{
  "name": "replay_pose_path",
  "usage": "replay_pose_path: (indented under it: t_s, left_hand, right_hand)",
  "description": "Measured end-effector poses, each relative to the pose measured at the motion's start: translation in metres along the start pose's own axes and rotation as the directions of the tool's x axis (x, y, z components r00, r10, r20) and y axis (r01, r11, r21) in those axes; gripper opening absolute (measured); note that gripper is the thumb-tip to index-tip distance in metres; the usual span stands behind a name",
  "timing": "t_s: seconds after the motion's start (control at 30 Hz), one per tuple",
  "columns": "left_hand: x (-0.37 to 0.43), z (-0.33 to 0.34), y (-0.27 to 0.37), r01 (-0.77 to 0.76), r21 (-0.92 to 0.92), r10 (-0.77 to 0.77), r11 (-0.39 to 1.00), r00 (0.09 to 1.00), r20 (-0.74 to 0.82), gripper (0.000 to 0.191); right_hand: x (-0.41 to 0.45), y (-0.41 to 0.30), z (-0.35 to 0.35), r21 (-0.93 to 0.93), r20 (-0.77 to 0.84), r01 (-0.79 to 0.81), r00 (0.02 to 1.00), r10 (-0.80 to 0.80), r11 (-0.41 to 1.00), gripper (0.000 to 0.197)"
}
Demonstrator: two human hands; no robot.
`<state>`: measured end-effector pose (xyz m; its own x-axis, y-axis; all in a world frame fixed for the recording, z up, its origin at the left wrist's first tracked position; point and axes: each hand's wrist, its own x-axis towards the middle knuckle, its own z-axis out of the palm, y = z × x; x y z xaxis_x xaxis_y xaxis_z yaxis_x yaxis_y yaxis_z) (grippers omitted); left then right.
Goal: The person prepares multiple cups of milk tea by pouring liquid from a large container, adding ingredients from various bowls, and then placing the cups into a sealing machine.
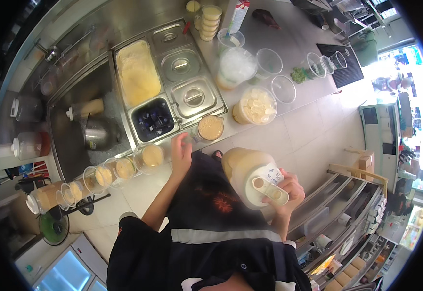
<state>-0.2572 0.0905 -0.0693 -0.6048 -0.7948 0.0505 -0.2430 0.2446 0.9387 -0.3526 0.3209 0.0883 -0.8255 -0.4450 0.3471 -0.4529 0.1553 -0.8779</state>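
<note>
My right hand (288, 191) grips a large translucent plastic jug (246, 160) by its top and holds it tilted in front of my apron. The jug contains a pale tan substance. Its white lid (251, 191) bears handwriting, and a double-ended measuring scoop (270, 191) lies against the lid under my fingers. At the counter's front edge, my left hand (182, 154) is beside a clear measuring cup (210, 128) of foamy tan liquid. Whether its fingers hold the cup's handle is unclear. Left of that hand, clear plastic cups (149, 157) with tan contents stand in a row.
Steel pans with lids (191, 96), a pan of creamy yellow food (138, 72) and a pan of dark jelly cubes (153, 118) sit in the counter. Nearby stand a tub of pale slices (257, 106), an ice-filled container (236, 65) and empty cups (269, 62). Shelving (337, 214) flanks me.
</note>
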Motion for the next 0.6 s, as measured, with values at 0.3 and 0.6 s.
replay_pose_path:
  t_s: [0.3, 0.6]
  left_hand:
    - [0.018, 0.027, -0.054, 0.244, -0.237, -0.117, 0.940, 0.886, 0.449, 0.020]
    - [0.080, 0.022, 0.041, 0.292, -0.332, -0.188, 0.897, 0.932, 0.311, 0.019]
  right_hand:
    - [-0.010, 0.016, -0.025, -0.067, -0.076, -0.024, 0.997, 0.019, 0.997, 0.036]
    - [-0.022, 0.024, -0.036, -0.042, -0.152, -0.063, 0.987, 0.056, 0.997, 0.037]
